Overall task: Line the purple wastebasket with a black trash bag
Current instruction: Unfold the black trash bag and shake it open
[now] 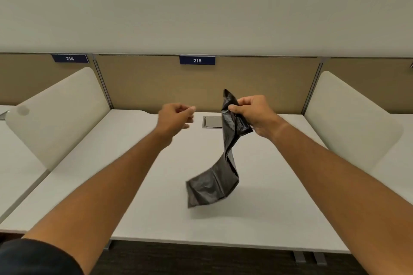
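One hand does the holding: your right hand (pixel 253 116) pinches the still-folded black trash bag (pixel 220 158) above the bench (pixel 143 196), while your left hand (pixel 176 117) hovers loosely curled, empty. Unfolding is the step in hand; next, find the bag's mouth, since no purple wastebasket is in view.

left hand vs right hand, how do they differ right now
The right hand pinches the black trash bag near its top, so the bag hangs crumpled over the white desk; the left hand holds nothing. The right hand's fingers press on plastic; the left hand's curl loosely on air. The left hand looks motion-blurred, the right sharper. Both are bare, raised at similar height above the desk.
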The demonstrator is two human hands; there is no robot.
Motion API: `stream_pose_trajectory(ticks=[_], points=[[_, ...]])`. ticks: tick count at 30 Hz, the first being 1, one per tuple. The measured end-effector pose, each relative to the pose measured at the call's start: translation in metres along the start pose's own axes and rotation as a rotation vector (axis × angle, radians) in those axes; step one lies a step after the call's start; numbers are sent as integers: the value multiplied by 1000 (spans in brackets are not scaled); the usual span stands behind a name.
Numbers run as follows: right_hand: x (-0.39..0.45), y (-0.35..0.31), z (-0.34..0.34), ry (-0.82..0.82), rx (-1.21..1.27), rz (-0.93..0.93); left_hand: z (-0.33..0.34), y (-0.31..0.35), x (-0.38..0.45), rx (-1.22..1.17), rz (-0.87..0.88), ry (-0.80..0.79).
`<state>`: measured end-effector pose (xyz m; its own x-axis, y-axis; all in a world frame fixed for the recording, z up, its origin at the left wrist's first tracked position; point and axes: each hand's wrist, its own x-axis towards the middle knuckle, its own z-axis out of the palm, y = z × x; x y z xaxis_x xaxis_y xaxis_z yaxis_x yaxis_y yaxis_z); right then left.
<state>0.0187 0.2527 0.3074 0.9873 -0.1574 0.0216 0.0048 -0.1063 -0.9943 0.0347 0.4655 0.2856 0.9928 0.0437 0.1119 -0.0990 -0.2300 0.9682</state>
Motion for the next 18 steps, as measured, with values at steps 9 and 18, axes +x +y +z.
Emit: stream_pose_trajectory(ticks=[9, 18], points=[[-20, -3, 19, -116, -62, -52, 37, 28, -3, -139, -38, -197], [7, -3, -14, 73, -270, -128, 14, 33, 8, 179, 102, -48]])
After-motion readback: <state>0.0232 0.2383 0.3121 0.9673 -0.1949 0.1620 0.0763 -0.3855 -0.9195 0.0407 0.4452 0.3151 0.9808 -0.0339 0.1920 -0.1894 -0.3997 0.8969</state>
